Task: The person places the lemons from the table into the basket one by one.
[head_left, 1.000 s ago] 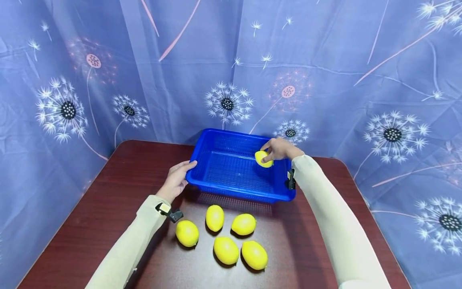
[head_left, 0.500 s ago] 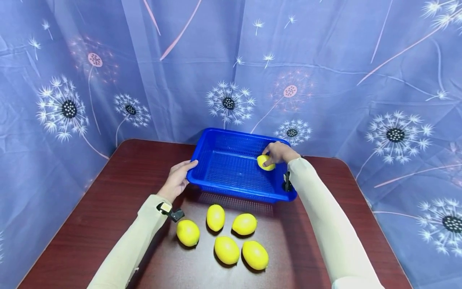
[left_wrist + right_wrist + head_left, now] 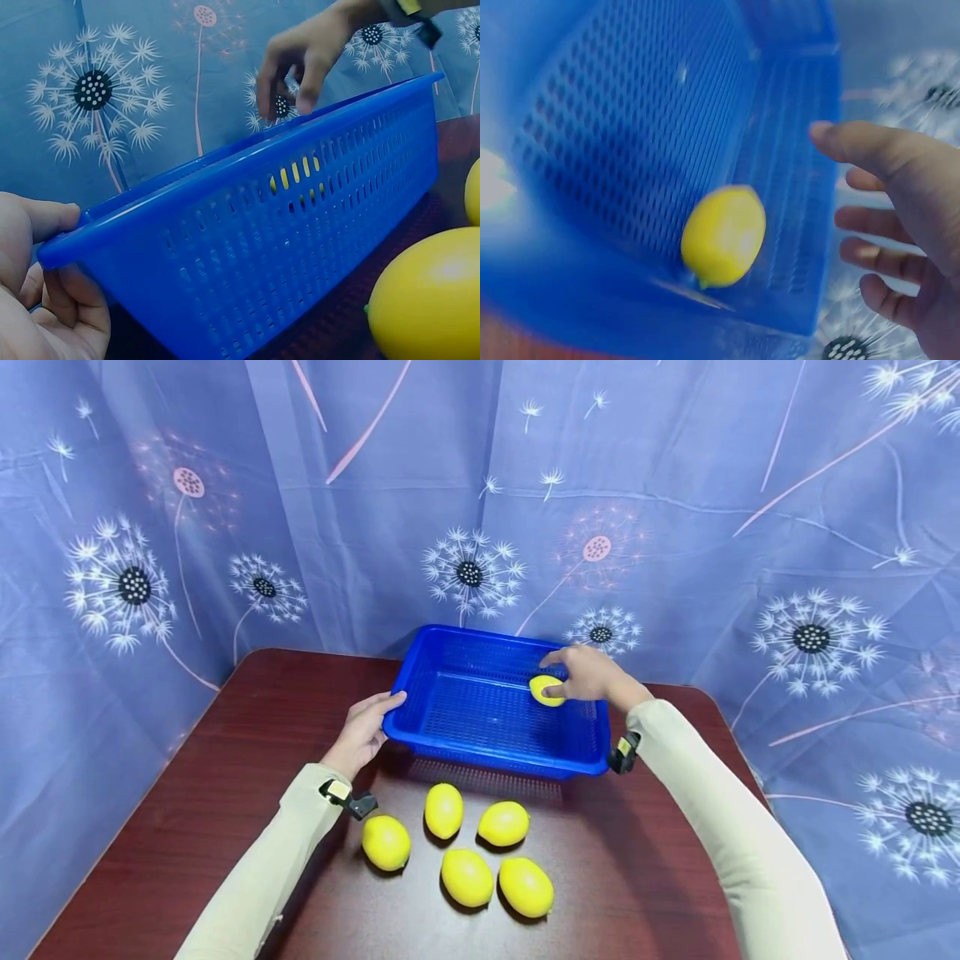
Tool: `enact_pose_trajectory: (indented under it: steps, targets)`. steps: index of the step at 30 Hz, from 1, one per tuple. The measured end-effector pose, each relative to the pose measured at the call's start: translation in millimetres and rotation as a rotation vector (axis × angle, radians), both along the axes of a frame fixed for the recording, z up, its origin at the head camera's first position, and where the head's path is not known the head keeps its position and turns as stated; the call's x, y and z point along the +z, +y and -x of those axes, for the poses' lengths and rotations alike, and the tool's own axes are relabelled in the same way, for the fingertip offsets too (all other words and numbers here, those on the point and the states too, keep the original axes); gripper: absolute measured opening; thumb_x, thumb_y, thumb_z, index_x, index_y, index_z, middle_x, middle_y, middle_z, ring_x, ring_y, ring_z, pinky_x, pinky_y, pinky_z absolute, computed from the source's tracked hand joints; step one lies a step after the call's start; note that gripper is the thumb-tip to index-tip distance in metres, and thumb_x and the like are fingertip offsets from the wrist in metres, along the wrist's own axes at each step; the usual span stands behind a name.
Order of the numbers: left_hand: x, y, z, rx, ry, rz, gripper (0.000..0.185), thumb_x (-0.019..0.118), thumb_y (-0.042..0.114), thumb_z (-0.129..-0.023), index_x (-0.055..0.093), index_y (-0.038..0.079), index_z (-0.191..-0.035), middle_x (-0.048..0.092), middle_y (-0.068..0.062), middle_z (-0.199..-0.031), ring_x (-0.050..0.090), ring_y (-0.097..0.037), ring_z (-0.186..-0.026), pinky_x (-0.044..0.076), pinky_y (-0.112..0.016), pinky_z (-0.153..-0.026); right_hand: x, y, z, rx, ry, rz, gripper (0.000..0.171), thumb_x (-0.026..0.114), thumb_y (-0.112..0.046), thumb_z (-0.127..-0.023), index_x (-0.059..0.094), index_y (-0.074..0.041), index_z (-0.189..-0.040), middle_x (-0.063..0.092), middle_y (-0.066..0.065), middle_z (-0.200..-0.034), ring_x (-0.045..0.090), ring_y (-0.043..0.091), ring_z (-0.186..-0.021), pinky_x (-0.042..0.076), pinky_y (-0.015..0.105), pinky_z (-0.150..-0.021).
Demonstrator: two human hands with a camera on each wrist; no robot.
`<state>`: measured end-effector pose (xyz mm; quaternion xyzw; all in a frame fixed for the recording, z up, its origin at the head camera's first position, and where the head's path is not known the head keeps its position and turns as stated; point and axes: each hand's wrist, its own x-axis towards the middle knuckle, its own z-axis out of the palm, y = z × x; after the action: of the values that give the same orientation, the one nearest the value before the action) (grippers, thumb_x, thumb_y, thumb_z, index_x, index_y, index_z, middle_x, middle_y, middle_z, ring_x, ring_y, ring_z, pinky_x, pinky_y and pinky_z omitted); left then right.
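With thumb over the rim and fingers curled below it, my left hand (image 3: 362, 733) grips the left end of a blue perforated plastic basket (image 3: 491, 757). Above the basket's right end is my right hand (image 3: 594, 675), its fingers loosely spread and holding nothing. One yellow lemon (image 3: 724, 236) lies in the basket near a corner, apart from that hand in the right wrist view. Through the basket's slots, bits of this lemon (image 3: 296, 172) show in the left wrist view. Several more lemons (image 3: 467, 877) lie on the table in front of the basket.
The dark red-brown wooden table (image 3: 217, 793) carries everything. A blue curtain (image 3: 360, 527) with dandelion prints hangs close behind it and along both sides. One loose lemon (image 3: 386, 843) sits just beside the left wrist camera (image 3: 362, 805).
My right hand first lowered the lemon into the basket's right end, then let it go and rose slightly. My left hand and the basket have stayed in place.
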<state>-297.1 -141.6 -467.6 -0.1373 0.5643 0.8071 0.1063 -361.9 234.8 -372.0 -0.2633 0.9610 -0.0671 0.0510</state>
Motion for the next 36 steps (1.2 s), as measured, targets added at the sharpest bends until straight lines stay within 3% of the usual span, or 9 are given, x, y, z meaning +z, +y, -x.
enact_pose_trajectory:
  steps: [2,7,14,19,25,31,36]
  targets:
    - [-0.5,1,0.4,-0.005,0.002,-0.002,0.026,0.073,0.022,-0.097,0.066,0.009,-0.119,0.075,0.004,-0.095,0.072,-0.011,-0.087,0.060,-0.022,-0.073,2.4,2,-18.8,0.005,0.072,0.067,0.052,0.078,-0.041,-0.089,0.069,-0.009,-0.129,0.073,0.013,-0.118,0.059,0.022,-0.070,0.053,0.048,-0.079]
    - [-1.7,2,0.5,-0.015,-0.004,0.001,0.040,0.073,0.023,-0.098,0.060,0.004,-0.131,0.075,0.004,-0.096,0.071,-0.010,-0.088,0.059,-0.021,-0.075,2.4,7,-73.7,-0.011,0.222,0.216,0.041,0.079,-0.036,-0.089,0.073,-0.009,-0.119,0.074,0.007,-0.107,0.059,0.018,-0.077,0.053,0.041,-0.069]
    - [-1.0,3,-1.1,-0.022,-0.014,-0.002,0.042,0.073,0.023,-0.097,0.059,0.004,-0.132,0.075,0.006,-0.095,0.071,-0.009,-0.087,0.059,-0.020,-0.074,-3.5,4,-146.7,-0.043,0.307,0.379,0.034,0.082,-0.033,-0.087,0.075,-0.011,-0.111,0.075,0.003,-0.103,0.069,0.024,-0.090,0.057,0.041,-0.075]
    - [-0.5,-1,-2.3,-0.021,0.000,-0.023,0.034,0.072,0.022,-0.098,0.062,0.007,-0.127,0.075,0.002,-0.102,0.072,-0.012,-0.094,0.060,-0.025,-0.081,-13.0,-7,-190.5,-0.033,0.342,0.406,0.035,0.084,-0.037,-0.083,0.076,-0.014,-0.109,0.075,-0.003,-0.104,0.067,0.016,-0.091,0.057,0.036,-0.074]
    - [1.1,-4,-1.7,-0.025,0.021,-0.060,0.025,0.072,0.021,-0.098,0.064,0.010,-0.119,0.075,0.000,-0.106,0.072,-0.014,-0.097,0.060,-0.028,-0.088,-34.2,-21,-228.7,-0.009,0.328,0.396,0.040,0.088,-0.041,-0.077,0.077,-0.017,-0.106,0.074,-0.009,-0.099,0.064,0.008,-0.091,0.057,0.031,-0.076]
    - [0.9,-4,-0.3,-0.030,0.031,-0.065,0.033,0.070,0.020,-0.099,0.059,0.005,-0.127,0.076,0.002,-0.100,0.073,-0.012,-0.093,0.060,-0.027,-0.084,-66.8,-34,-259.0,-0.018,0.269,0.327,0.052,0.079,-0.063,-0.080,0.078,-0.017,-0.105,0.074,-0.011,-0.099,0.061,0.004,-0.089,0.057,0.027,-0.069]
    - [-0.1,-2,0.1,-0.030,0.020,-0.077,0.039,0.070,0.020,-0.099,0.057,0.003,-0.132,0.075,0.002,-0.101,0.073,-0.012,-0.095,0.060,-0.027,-0.087,-89.6,-41,-275.7,-0.060,0.224,0.288,0.057,0.080,-0.068,-0.075,0.077,-0.020,-0.106,0.073,-0.014,-0.097,0.057,0.003,-0.083,0.052,0.025,-0.064]
